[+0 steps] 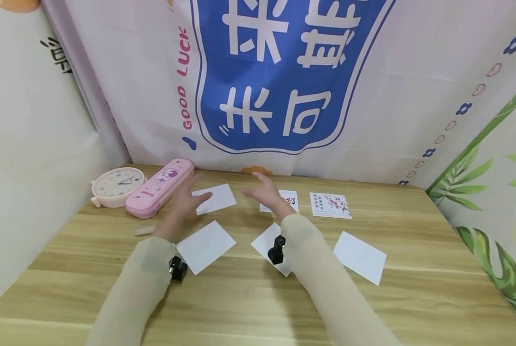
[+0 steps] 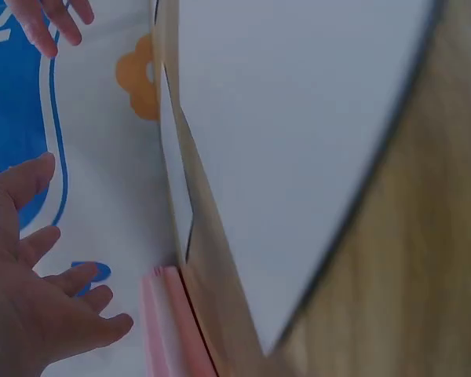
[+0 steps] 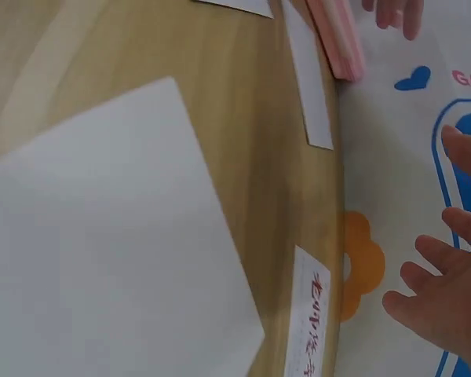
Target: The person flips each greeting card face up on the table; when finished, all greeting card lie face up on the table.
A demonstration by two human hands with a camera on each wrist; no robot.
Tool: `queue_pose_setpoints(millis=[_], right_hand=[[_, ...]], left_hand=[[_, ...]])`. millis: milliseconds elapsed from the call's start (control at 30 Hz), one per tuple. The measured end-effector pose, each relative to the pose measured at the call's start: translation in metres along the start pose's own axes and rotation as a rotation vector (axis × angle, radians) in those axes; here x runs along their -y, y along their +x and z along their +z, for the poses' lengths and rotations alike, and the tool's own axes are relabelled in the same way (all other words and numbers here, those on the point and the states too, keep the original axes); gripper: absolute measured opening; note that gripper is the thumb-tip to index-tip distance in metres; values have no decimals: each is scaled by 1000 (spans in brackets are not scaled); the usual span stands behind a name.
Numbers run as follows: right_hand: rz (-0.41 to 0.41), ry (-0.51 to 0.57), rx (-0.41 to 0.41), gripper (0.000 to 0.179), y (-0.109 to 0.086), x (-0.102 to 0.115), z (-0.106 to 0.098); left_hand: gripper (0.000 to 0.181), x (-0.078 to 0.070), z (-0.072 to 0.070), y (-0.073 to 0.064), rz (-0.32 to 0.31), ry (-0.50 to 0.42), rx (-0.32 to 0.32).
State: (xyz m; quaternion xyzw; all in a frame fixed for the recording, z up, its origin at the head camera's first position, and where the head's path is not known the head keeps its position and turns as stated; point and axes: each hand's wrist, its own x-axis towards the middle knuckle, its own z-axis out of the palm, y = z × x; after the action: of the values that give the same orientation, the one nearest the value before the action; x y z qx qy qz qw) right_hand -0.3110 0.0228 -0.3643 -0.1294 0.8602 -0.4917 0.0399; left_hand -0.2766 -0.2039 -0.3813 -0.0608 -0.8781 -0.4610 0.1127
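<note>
My left hand (image 1: pixel 184 199) is held above the table with its fingers spread, between a pink pencil case (image 1: pixel 163 185) and a blank white card (image 1: pixel 219 198). Nothing is in it. Opposite, my right hand (image 1: pixel 270 196) hovers with fingers apart, also holding nothing, and partly covers a card with red writing (image 1: pixel 289 196). Nearer the front lie more blank white cards: one by the left wrist (image 1: pixel 206 247), one partly under the right sleeve (image 1: pixel 264 242), and one at the right (image 1: pixel 362 257). A card with a red blossom print (image 1: pixel 331 205) lies at the back right.
A pink round clock (image 1: pixel 118 185) stands at the back left beside the pencil case. Near the left wrist lies a small pale object (image 1: pixel 144 230), its kind unclear. A printed cloth (image 1: pixel 258 120) hangs behind the wooden table (image 1: pixel 249 307).
</note>
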Motion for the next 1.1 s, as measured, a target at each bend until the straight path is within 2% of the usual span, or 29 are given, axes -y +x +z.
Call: queue_pose_setpoints(millis=[133, 200, 333, 433, 567, 733, 867, 967, 1100], right_hand=[[-32, -77, 38, 67, -3, 2, 24], [-48, -97, 52, 68, -3, 3, 34], [-75, -52, 66, 67, -4, 1, 49], [-90, -96, 93, 64, -6, -2, 55], [-73, -227, 142, 65, -10, -5, 61], [-57, -328, 168, 66, -14, -8, 65], [-61, -368, 159, 62, -15, -10, 68], [-75, -366, 136, 59, -16, -9, 70], [-93, -360, 95, 50, -17, -9, 72]], left_hand=[[67, 4, -7, -5, -18, -2, 21], [69, 6, -10, -7, -47, 7, 35], [75, 11, -11, -10, -122, 32, 81], [82, 17, -10, -13, -161, 36, 136], [83, 26, -10, -15, -157, 118, 164], [73, 35, -9, -13, -109, 341, 170], [77, 38, -5, -12, -129, 498, 196], [76, 39, 0, -14, -157, 554, 196], [73, 42, 3, -18, -185, 562, 190]])
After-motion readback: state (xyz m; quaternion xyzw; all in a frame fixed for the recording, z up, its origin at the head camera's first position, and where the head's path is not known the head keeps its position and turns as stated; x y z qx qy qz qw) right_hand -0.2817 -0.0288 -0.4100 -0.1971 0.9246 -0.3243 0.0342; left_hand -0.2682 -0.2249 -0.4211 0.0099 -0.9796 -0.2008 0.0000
